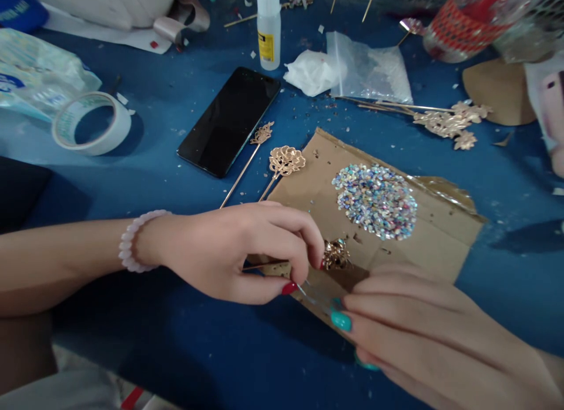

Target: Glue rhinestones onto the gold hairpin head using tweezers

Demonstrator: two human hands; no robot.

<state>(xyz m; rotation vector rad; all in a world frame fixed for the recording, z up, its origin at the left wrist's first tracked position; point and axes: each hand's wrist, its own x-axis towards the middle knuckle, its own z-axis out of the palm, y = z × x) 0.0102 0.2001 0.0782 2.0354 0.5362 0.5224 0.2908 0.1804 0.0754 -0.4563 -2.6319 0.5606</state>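
Over cardboard [308, 190], my right hand [418, 325] pinches a slim tool [314, 295] (blurred); left hand [247, 245] curled beside gold ornament [337, 255], hold unclear.

One black smartphone [229, 122], one tape roll [118, 125], one bottle [268, 31], one zip bag [370, 69], one bracelet [127, 245], one gem heap [376, 201]; one slim, blurred tool [315, 297]; two flower-headed pins [286, 161] beside the smartphone, one gold ornament [337, 254].
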